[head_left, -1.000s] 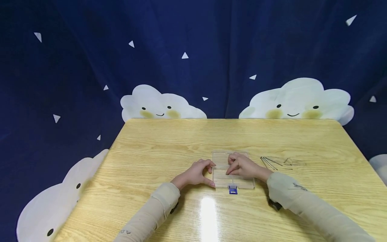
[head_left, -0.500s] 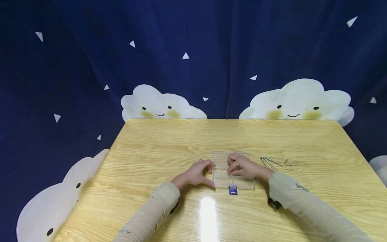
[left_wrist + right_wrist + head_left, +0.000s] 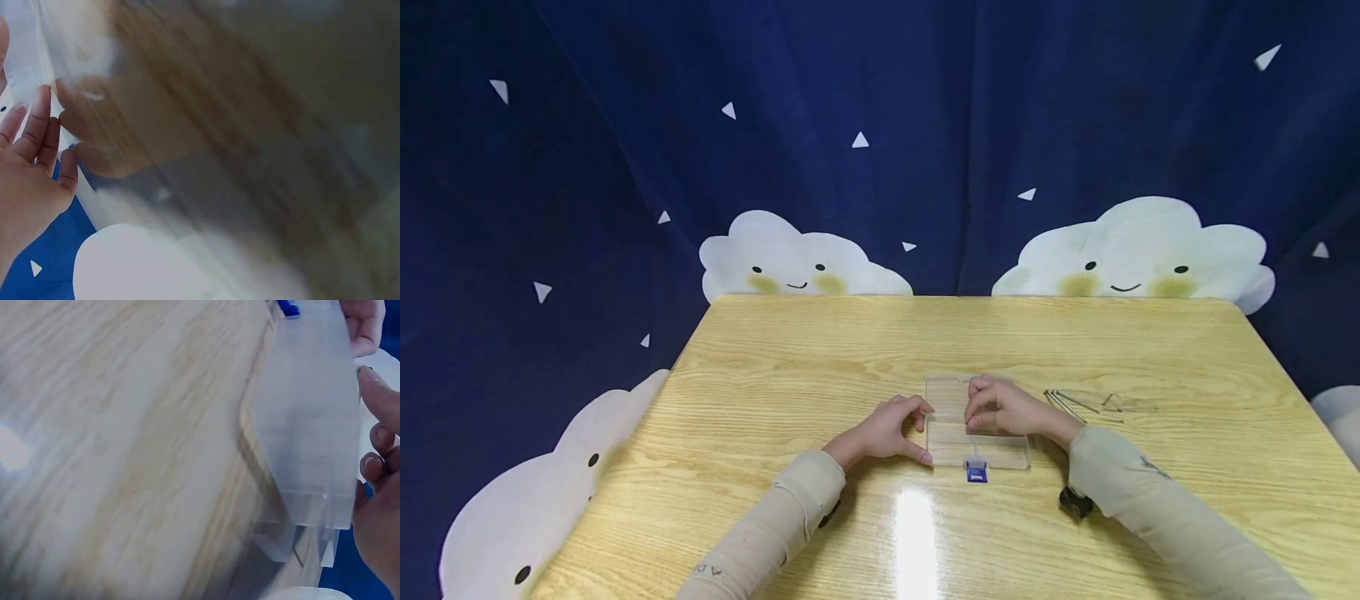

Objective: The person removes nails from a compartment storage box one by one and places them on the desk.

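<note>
A clear plastic box (image 3: 951, 451) lies opened on the table, its transparent lid (image 3: 945, 392) folded back on the far side. A blue latch (image 3: 976, 472) sticks out at the front. My left hand (image 3: 891, 429) holds the box's left side, thumb at the near corner and fingers farther back; its fingers (image 3: 39, 128) also show in the left wrist view. Over the box's far part is my right hand (image 3: 1000, 408), fingertips drawn together and pointing down. The right wrist view shows curled fingers beside the box wall (image 3: 306, 412); whether something small is between the fingertips is hidden.
Several thin metal rods like long nails (image 3: 1063, 405) lie right of the box, close to the right forearm. Beside them is a bent wire-like piece (image 3: 1115, 403), too small to make out. The wooden table (image 3: 805, 350) ends at a dark blue curtain (image 3: 880, 192).
The right hand's fingertips have lifted slightly and moved away from the near side of the box. The left hand keeps its hold, and the box stays in place.
</note>
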Demonstrator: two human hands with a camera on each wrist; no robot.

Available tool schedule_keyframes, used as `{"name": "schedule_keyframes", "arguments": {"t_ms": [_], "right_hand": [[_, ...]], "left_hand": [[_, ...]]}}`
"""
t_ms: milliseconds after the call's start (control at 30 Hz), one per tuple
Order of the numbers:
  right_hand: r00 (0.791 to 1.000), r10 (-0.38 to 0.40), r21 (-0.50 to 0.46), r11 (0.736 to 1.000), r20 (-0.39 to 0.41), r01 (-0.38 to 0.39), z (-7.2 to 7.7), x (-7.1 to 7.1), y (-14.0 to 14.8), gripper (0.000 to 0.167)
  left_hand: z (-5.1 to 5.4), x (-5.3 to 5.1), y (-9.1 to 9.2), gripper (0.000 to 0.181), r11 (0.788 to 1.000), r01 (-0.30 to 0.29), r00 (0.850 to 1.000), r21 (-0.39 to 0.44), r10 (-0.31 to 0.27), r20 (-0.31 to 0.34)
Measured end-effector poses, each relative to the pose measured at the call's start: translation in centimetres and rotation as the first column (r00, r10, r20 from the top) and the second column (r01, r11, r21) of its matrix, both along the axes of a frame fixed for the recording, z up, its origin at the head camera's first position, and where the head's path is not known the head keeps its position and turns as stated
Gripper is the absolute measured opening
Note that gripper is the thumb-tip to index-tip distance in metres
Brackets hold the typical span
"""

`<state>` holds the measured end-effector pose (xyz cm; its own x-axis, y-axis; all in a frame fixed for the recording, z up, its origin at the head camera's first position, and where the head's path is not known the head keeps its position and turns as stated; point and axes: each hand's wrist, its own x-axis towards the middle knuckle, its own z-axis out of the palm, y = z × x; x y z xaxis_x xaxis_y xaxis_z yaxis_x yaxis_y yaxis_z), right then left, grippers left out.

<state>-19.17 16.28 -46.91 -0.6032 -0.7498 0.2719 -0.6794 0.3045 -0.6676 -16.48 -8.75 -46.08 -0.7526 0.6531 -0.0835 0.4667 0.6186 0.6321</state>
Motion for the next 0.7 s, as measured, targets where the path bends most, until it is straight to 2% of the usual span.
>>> {"name": "schedule_keyframes", "arguments": {"t_ms": [167,467,700], "right_hand": [[0.997,-0.038,-0.028,0.999,0.072,0.040,0.6,0.2,0.1,0.003],[0.989,-0.041,-0.121,0.991,0.143,0.058,1.3,1.0,0.5,0.005],[0.988,-0.058,-0.158,0.984,0.145,0.081,1.4,1.5,1.6,0.007]], "left_hand": [[-0.1,-0.2,0.0,0.062,1.000,0.005,1.000,-0.005,-0.005,0.008],[-0.4,-0.3,0.0,0.063,1.000,0.004,1.000,0.002,-0.004,0.012],[-0.1,-0.1,-0.1,0.062,1.000,0.015,1.000,0.022,-0.016,0.020]]}}
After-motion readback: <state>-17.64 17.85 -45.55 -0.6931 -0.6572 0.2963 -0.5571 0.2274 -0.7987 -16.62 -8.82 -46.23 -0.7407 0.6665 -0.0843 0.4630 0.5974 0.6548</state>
